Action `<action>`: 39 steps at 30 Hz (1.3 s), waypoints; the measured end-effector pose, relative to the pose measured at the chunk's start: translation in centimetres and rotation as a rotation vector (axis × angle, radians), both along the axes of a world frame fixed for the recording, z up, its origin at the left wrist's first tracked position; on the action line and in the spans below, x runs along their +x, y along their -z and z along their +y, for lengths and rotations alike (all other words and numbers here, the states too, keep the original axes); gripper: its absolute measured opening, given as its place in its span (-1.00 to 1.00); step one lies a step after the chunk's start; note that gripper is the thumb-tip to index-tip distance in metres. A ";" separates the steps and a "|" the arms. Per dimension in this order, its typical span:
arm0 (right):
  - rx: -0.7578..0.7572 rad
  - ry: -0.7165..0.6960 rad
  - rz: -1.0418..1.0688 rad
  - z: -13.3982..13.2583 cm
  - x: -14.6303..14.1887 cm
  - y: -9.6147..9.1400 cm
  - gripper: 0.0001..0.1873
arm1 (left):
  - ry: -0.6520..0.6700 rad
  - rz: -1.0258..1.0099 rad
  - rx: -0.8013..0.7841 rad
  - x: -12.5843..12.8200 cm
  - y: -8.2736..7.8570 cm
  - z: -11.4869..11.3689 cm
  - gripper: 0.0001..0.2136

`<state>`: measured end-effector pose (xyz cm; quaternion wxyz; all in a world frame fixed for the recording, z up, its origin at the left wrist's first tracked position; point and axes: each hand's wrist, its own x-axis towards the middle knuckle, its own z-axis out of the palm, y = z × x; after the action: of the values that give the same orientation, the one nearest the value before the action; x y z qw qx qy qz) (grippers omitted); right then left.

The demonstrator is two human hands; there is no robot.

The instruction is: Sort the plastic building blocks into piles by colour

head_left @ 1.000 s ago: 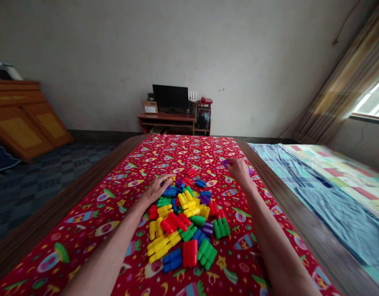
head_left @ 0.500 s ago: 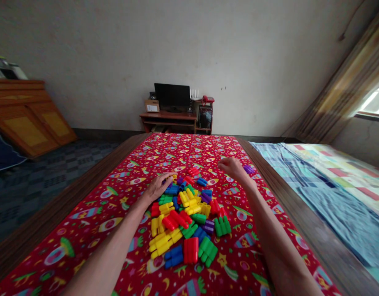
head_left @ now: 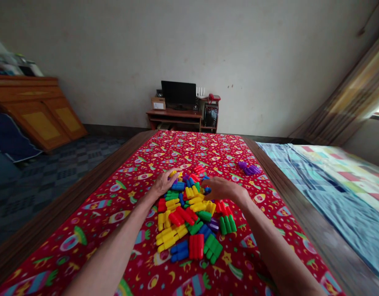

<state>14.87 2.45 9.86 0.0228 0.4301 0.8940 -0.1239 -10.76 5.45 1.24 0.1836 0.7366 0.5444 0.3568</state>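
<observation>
Two-handed, reached over a pile of blocks (head_left: 189, 216) on the red cloth (head_left: 121, 216) of the worktop (head_left: 87, 185). Bent the left hand (head_left: 162, 182) round a yellow block (head_left: 173, 174) at the pile's far left; could not tell grip from touch. Held the right hand (head_left: 221, 188) with fingers (head_left: 210, 181) and thumb apart over a blue block (head_left: 207, 190). Saw purple blocks (head_left: 253, 169) near the cloth's right edge.
</observation>
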 end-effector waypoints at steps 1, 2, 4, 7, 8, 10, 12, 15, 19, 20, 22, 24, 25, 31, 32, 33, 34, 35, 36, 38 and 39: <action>-0.014 -0.016 -0.011 -0.1 -0.4 0.1 -0.60 | -0.011 0.000 0.006 0.0 0.1 0.0 -0.41; -0.027 -0.030 -0.016 -0.1 -0.6 0.3 -0.62 | -0.024 0.002 0.009 0.0 0.2 0.0 -0.43; -0.023 -0.051 0.031 0.3 -0.7 0.5 -0.62 | -0.064 0.004 0.026 0.0 0.3 0.0 -0.46; -0.038 -0.054 0.130 1.5 0.4 0.5 -0.60 | -0.104 0.004 0.071 -0.2 0.3 -0.1 -0.49; -0.067 -0.046 0.145 1.9 1.0 0.4 -0.61 | -0.106 0.005 0.075 -0.3 0.2 -0.2 -0.49; -0.116 -0.018 0.151 2.5 1.8 0.3 -0.65 | -0.099 0.008 0.054 -0.4 0.1 -0.3 -0.50; -0.052 0.068 0.133 2.8 1.9 0.5 -0.69 | -0.096 0.002 0.025 -0.4 0.0 -0.3 -0.50; 0.204 0.312 0.120 3.3 0.7 1.8 -0.66 | -0.108 -0.027 0.016 -0.4 0.1 -0.2 -0.51; 0.284 0.083 0.206 5.5 -1.5 4.8 -0.47 | -0.125 -0.032 0.040 -0.4 0.5 -0.2 -0.48; 0.270 -0.016 0.217 6.1 -1.8 5.5 -0.45 | -0.119 -0.030 0.036 -0.5 0.5 -0.2 -0.47; 0.244 -0.125 0.216 7.2 -2.0 6.5 -0.47 | -0.099 -0.029 0.024 -0.5 0.7 -0.1 -0.46; 0.226 -0.139 0.216 7.9 -1.9 6.9 -0.54 | -0.090 -0.037 0.023 -0.6 1.0 0.1 -0.44; 0.215 -0.130 0.226 8.0 -1.7 7.0 -0.57 | -0.091 -0.043 0.028 -0.7 1.1 0.2 -0.43; 0.273 0.231 0.293 7.7 0.4 6.5 -0.70 | -0.092 -0.056 0.028 -0.9 1.8 0.9 -0.39; 0.307 0.300 0.294 7.7 1.0 6.4 -0.70 | -0.087 -0.053 0.020 -1.0 1.9 0.9 -0.38; 0.333 0.359 0.293 7.6 1.6 6.4 -0.68 | -0.082 -0.050 0.014 -1.0 1.9 0.9 -0.38; 0.352 0.412 0.288 7.6 2.1 6.2 -0.66 | -0.077 -0.047 0.012 -1.0 1.8 0.9 -0.38; 0.367 0.467 0.278 7.5 2.5 6.1 -0.64 | -0.073 -0.044 0.013 -1.0 1.8 0.9 -0.37; 0.379 0.517 0.261 7.3 2.8 5.9 -0.63 | -0.071 -0.042 0.019 -1.0 1.8 0.9 -0.37; 0.392 0.555 0.231 6.8 2.6 5.4 -0.64 | -0.071 -0.038 0.035 -0.9 1.7 0.9 -0.37; 0.392 0.520 0.236 6.5 2.1 5.2 -0.65 | -0.074 -0.033 0.043 -0.9 1.6 0.9 -0.37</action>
<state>16.93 8.91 4.64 -0.1965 0.6225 0.7575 -0.0002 -11.63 6.31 -0.39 0.1634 0.7138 0.5603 0.3872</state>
